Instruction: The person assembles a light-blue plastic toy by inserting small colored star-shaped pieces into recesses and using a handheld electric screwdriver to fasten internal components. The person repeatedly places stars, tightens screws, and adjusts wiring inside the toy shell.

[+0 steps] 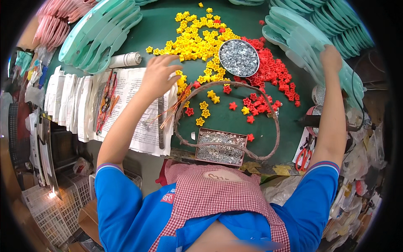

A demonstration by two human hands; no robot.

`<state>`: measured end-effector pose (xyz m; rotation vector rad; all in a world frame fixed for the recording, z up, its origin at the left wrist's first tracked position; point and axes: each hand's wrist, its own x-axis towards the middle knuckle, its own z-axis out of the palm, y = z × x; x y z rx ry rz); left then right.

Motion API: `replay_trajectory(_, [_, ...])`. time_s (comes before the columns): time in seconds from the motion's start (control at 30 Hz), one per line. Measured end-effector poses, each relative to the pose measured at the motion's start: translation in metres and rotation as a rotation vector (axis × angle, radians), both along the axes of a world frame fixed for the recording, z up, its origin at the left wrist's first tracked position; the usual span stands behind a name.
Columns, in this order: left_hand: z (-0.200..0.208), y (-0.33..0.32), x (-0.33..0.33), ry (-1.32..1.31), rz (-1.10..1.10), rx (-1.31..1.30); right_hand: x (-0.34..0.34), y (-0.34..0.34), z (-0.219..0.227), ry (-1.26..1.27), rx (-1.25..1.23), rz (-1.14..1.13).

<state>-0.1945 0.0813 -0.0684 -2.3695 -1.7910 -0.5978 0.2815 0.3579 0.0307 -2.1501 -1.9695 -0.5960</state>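
Observation:
My left hand [158, 75] hovers with fingers spread over the edge of the printed sheets [130, 96], beside scattered yellow star-shaped pieces [191, 44]. Nothing shows in its grasp. At the right, my right hand [331, 59] is closed on the edge of a long teal plastic piece [294, 37] with a wavy outline; the fingertips are partly hidden. Red star-shaped pieces [273, 71] lie heaped between the hands. Among the stars stands a round tin [239, 58] full of small shiny metal parts. A brown wrapped loop [277, 133] lies nearer me, crossing a box [220, 147] of small metal parts.
Teal plastic pieces [100, 33] lean at the back left, with more stacked teal pieces [344, 29] at the back right. Pink pieces [52, 29] are piled far left. Thin red wires [110, 101] and a dark metal strip [161, 124] lie on the paper. Red-handled scissors [303, 159] sit right.

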Motion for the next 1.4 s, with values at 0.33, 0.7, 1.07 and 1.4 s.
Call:
replay_trajectory(0.33, [-0.114, 0.073, -0.035, -0.073, 0.371, -0.146, -0.05, -0.201, -0.039, 0.069, 0.228, 0.918])
replay_trajectory(0.7, [0.005, 0.031, 0.061, -0.231, -0.028, 0.13, -0.05, -0.353, -0.089, 0.223, -0.575, 0.929])
replay_trajectory(1.07, [-0.001, -0.044, 0.153, 0.036, -0.506, -0.678, -0.071, -0.13, -0.142, 0.394, -0.302, 0.378])
replay_trajectory(1.4, [-0.018, -0.046, 0.141, -0.149, -0.576, -0.538, -0.091, -0.182, -0.097, 0.865, -0.185, 0.755])
